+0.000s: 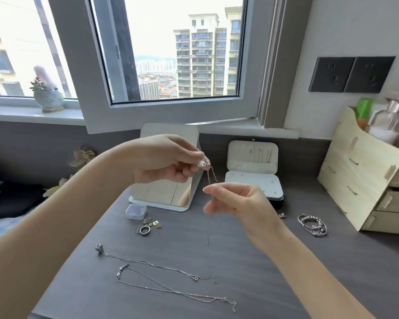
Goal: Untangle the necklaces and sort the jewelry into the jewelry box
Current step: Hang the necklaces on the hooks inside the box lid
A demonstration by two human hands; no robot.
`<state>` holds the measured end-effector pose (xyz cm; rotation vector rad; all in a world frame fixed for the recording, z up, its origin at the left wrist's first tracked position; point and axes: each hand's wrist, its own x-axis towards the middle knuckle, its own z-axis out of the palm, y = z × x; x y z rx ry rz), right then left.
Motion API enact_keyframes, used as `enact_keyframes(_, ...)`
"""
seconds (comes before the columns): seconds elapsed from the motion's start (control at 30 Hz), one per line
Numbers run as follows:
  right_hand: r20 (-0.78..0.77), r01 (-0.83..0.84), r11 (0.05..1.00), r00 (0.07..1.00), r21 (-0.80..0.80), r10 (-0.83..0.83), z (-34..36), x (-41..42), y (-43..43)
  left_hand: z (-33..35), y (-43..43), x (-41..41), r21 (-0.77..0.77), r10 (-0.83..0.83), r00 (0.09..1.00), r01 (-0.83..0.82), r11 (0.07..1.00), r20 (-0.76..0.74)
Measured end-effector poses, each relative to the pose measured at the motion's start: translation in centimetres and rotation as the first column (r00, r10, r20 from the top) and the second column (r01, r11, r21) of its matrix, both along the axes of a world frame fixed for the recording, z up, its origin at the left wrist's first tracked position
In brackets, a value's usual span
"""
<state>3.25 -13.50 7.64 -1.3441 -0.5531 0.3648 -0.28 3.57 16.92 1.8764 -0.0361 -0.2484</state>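
My left hand (164,158) pinches the pendant end of a thin necklace (211,174) raised above the desk. Lower down, my right hand (235,200) pinches the hanging chain between thumb and forefinger. The white jewelry box (253,178) stands open behind my right hand, its lid upright. Two silver necklaces lie spread on the dark desk in front: one with a round bead (148,264), the other (177,291) nearer the front edge. A ring and small charms (149,226) sit beside a small clear plastic case (136,211). A heap of beaded bracelets (312,225) lies to the right.
A white tabletop mirror (168,192) stands behind my left hand. A pale wooden drawer organizer (364,180) fills the right side of the desk. A small dark clip (282,215) lies near the box. A potted plant (47,93) stands on the window sill.
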Motion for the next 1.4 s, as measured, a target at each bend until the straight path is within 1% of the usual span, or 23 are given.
enact_keyframes(0.1,0.012,0.052,0.987,0.999,-0.155,-0.051,-1.5,0.5,-0.7,0.0,-0.1,0.4,-0.172,-0.104,0.994,0.098,0.98,-0.026)
enact_keyframes(0.17,-0.026,0.057,0.967,0.998,-0.25,-0.065,-2.8,1.1,-1.4,0.1,0.0,0.8,-0.297,-0.125,0.992,0.11,0.949,-0.031)
enact_keyframes(0.23,-0.092,0.057,0.953,0.992,-0.298,-0.088,-3.8,1.6,-2.5,0.3,0.5,1.3,-0.42,-0.128,0.991,0.107,0.901,-0.024)
enact_keyframes(0.3,-0.202,0.051,0.963,0.974,-0.263,-0.107,-4.5,2.2,-3.9,0.3,1.1,1.8,-0.524,-0.153,0.988,0.131,0.841,0.001)
enact_keyframes(0.4,-0.378,0.052,0.994,0.922,-0.092,-0.084,-5.0,2.9,-6.1,-0.4,2.5,2.6,-0.641,-0.133,0.991,0.107,0.76,0.008)
enact_keyframes(0.5,-0.428,0.07,0.996,0.903,0.051,-0.041,-5.0,3.6,-8.2,-1.5,3.5,3.2,-0.704,-0.044,0.999,0.024,0.71,-0.01)
enact_keyframes(0.57,-0.409,0.084,0.985,0.912,0.149,-0.015,-4.8,4.2,-9.3,-2.4,4.1,3.6,-0.719,0.004,1.0,-0.024,0.694,-0.029)
enact_keyframes(0.63,-0.37,0.118,0.968,0.928,0.223,-0.028,-4.5,4.8,-10.3,-3.4,4.4,4.0,-0.707,0.046,0.997,-0.08,0.703,-0.067)
enact_keyframes(0.73,-0.343,0.161,0.919,0.939,0.361,-0.029,-3.5,5.7,-10.8,-4.9,4.2,5.0,-0.602,0.192,0.972,-0.235,0.763,-0.135)
enact_keyframes(0.83,-0.371,0.202,0.858,0.928,0.472,-0.015,-1.9,6.1,-10.3,-6.5,3.6,5.9,-0.518,0.26,0.953,-0.304,0.799,-0.158)
enact_keyframes(0.9,-0.359,0.229,0.838,0.932,0.495,-0.043,-1.1,6.4,-9.9,-7.3,3.2,6.2,-0.462,0.282,0.948,-0.318,0.828,-0.147)
enact_keyframes(0.97,-0.33,0.281,0.856,0.934,0.435,-0.139,-0.4,6.7,-9.6,-7.8,2.8,6.5,-0.4,0.299,0.946,-0.324,0.857,-0.126)
enact_keyframes(1.0,-0.294,0.312,0.886,0.932,0.343,-0.214,-0.2,6.9,-9.5,-7.9,2.6,6.7,-0.383,0.302,0.946,-0.323,0.866,-0.115)
enact_keyframes(1.03,-0.226,0.344,0.915,0.928,0.21,-0.297,0.0,7.0,-9.4,-8.0,2.4,6.8,-0.37,0.307,0.946,-0.323,0.871,-0.103)
enact_keyframes(1.07,-0.125,0.372,0.926,0.923,0.057,-0.363,0.2,7.1,-9.3,-8.0,2.3,6.9,-0.35,0.313,0.946,-0.322,0.88,-0.083)
enact_keyframes(1.1,0.007,0.397,0.912,0.917,-0.107,-0.398,0.5,7.3,-9.2,-8.0,2.3,7.1,-0.32,0.32,0.946,-0.32,0.892,-0.056)
enact_keyframes(1.13,0.158,0.427,0.866,0.904,-0.26,-0.398,0.7,7.6,-9.3,-8.1,2.3,7.3,-0.275,0.326,0.945,-0.319,0.907,-0.021)
enact_keyframes(1.17,0.316,0.474,0.793,0.874,-0.382,-0.37,1.2,8.0,-9.3,-8.2,2.3,7.6,-0.206,0.33,0.944,-0.319,0.925,0.022)
enact_keyframes(1.2,0.464,0.536,0.709,0.825,-0.458,-0.324,1.8,8.3,-9.2,-8.4,2.2,7.9,-0.113,0.33,0.941,-0.321,0.94,0.074)
enact_keyframes(1.23,0.581,0.6,0.64,0.764,-0.48,-0.28,2.5,8.7,-9.2,-8.6,2.1,8.3,-0.008,0.325,0.937,-0.327,0.945,0.127)
enact_keyframes(1.27,0.666,0.653,0.595,0.704,-0.469,-0.247,3.5,9.1,-9.0,-8.8,1.8,8.8,0.099,0.317,0.931,-0.338,0.936,0.178)
enact_keyframes(1.33,0.775,0.717,0.559,0.601,-0.416,-0.194,5.8,9.9,-8.3,-9.3,1.1,10.0,0.264,0.3,0.915,-0.37,0.891,0.27)
enact_keyframes(1.4,0.835,0.729,0.555,0.539,-0.4,-0.107,8.2,10.8,-7.4,-9.7,0.4,11.4,0.365,0.279,0.908,-0.385,0.847,0.312)
